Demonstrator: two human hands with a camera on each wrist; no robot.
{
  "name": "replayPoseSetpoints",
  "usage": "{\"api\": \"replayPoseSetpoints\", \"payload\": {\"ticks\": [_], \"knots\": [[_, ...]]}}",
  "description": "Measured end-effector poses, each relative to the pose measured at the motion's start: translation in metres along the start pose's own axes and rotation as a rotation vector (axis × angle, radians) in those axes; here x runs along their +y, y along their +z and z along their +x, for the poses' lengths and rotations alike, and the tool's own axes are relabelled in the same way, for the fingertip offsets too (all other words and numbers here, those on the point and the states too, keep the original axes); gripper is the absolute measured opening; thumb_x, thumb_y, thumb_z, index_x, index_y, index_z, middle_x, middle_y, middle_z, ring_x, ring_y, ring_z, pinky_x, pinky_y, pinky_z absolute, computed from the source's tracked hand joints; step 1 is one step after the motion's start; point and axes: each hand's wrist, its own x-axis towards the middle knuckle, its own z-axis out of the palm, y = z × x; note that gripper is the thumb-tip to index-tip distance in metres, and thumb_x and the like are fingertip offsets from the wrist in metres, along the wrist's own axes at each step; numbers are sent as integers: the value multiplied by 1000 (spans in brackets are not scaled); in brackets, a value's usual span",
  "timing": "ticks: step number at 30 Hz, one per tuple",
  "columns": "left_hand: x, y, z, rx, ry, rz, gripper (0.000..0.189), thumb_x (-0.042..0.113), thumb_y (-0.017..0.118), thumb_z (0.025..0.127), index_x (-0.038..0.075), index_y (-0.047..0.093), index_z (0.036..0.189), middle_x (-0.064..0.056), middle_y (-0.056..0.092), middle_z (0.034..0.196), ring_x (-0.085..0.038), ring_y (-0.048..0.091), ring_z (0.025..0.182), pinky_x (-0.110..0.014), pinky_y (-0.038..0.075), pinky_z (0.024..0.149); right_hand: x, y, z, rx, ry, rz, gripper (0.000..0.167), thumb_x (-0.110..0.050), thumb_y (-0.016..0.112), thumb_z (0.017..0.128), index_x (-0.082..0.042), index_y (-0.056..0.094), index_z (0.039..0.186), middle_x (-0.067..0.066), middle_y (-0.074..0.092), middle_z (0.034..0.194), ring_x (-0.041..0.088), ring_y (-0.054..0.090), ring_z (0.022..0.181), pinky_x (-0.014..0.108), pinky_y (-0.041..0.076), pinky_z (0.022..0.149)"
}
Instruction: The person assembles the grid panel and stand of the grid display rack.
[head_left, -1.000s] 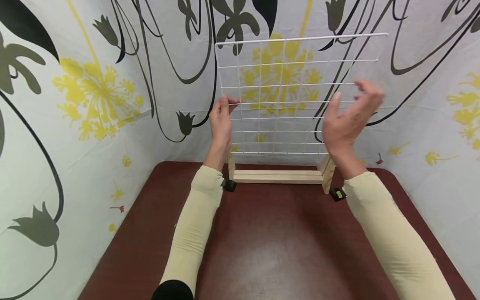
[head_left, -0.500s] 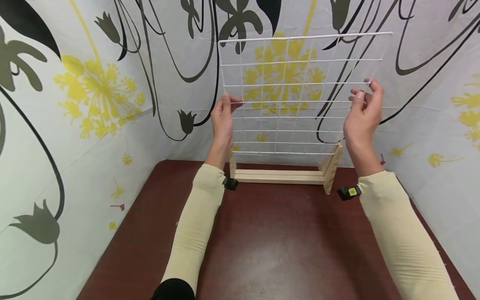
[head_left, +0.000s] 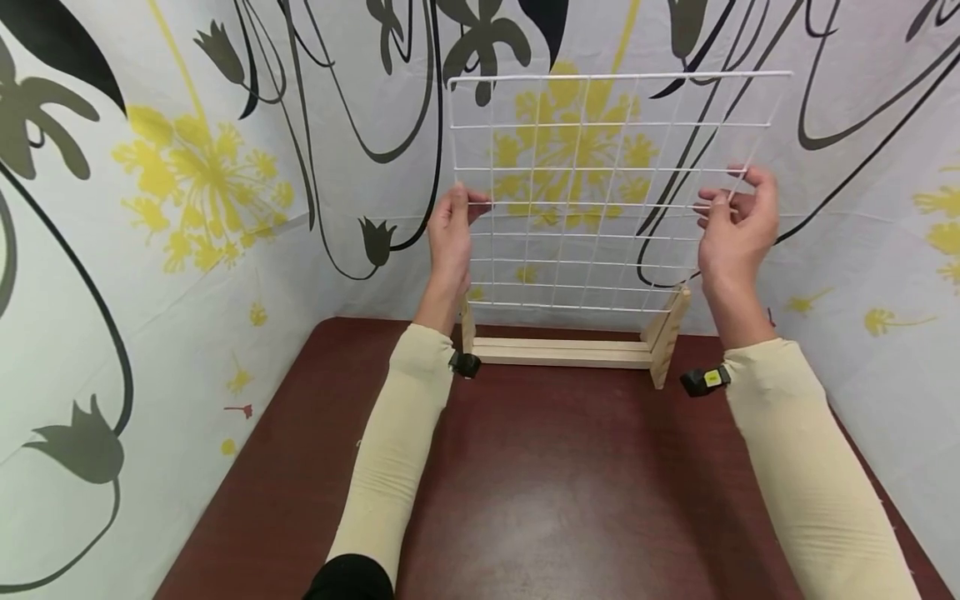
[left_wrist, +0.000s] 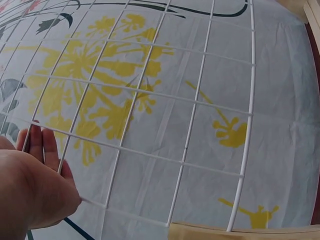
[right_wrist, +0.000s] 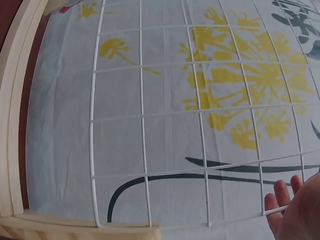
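Note:
A white wire grid panel stands upright, leaning back a little, above a pale wooden stand. On its left edge my left hand grips the wire, thumb in front and fingers behind the mesh. My right hand holds the opposite edge, its fingers curled round the outer wires. The wrist views show the lower corners of the grid meeting the stand's side pieces, the wooden left side piece and the wooden right side piece. Whether the wires sit in slots there cannot be made out.
The stand rests near the back edge of a dark red-brown table. Behind and on both sides hangs a white cloth with yellow, grey and black flower prints. Black cameras are strapped at both wrists.
My right hand has moved right from in front of the mesh and taken hold of the grid's right edge. The grid's right side has dropped slightly. My left hand keeps its grip.

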Motion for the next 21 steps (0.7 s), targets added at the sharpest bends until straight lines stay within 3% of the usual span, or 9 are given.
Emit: {"api": "replayPoseSetpoints", "payload": {"ticks": [10,18,21], "knots": [[-3,0,2,0,17,-3,38,38,50,111,11,73,96,-2,77,99,-20,76,102,-28,50,111,7,-2,1,-2,-29,-42,35,-2,51,108,-26,66,128,-7,76,90,9,75,82,15,58,77],[-4,-1,2,-13,-9,19,39,39,49,111,11,72,97,-11,77,107,-32,74,112,-29,52,110,12,-4,4,-19,-25,-88,35,-3,50,108,-26,65,129,-8,76,90,8,76,81,15,59,77],[-9,-3,1,-15,-28,11,39,38,49,112,10,71,97,-10,77,106,-32,74,113,-29,53,110,16,-6,4,-28,-22,-101,34,-3,50,108,-26,65,130,-9,76,89,6,76,80,14,59,77]]}}
